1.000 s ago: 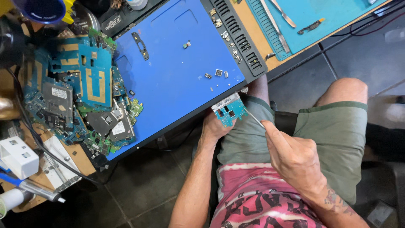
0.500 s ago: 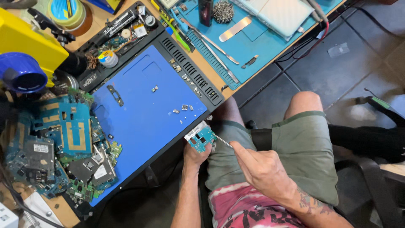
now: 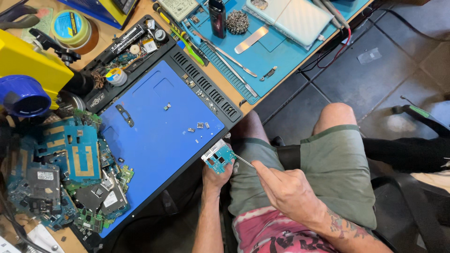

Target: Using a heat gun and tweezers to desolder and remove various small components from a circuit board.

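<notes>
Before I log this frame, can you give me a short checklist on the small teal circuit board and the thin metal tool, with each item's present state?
1. Small teal circuit board gripped by the left hand: ok, fingers wrap it from below.
2. Thin metal tool held in the right hand: ok.
3. Tool tip meets the board's right edge: ok, though the exact contact spot is too small to tell.
4. Board supported by the blue work mat: not ok, it is held off the mat's near corner, above the lap.
5. Loose small metal parts lie apart from the hands: ok, they rest on the mat.
</notes>
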